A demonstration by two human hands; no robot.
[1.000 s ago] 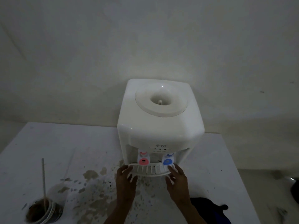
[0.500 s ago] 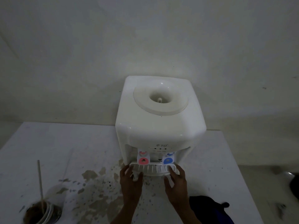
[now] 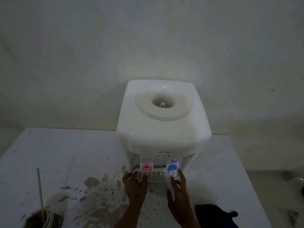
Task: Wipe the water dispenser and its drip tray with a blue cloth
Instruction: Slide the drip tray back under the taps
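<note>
A white tabletop water dispenser [image 3: 162, 134] stands on a white table [image 3: 65, 153] against the wall, with a red tap on the left and a blue tap on the right. Its white slotted drip tray [image 3: 156, 176] sits at the base under the taps. My left hand [image 3: 134, 186] grips the tray's left end, fingers over its rim. My right hand [image 3: 177, 195] rests its fingers on the tray's right end. The dark blue cloth [image 3: 213, 214] lies on the table by my right wrist, in neither hand.
Brown stains [image 3: 98, 193] spread over the table in front of the dispenser. A glass of dark liquid with a stick in it [image 3: 42, 218] stands at the front left. The table's right edge [image 3: 246, 178] drops to the floor.
The drip tray has moved back under the taps with both hands on it. The view has shifted closer to the dispenser.
</note>
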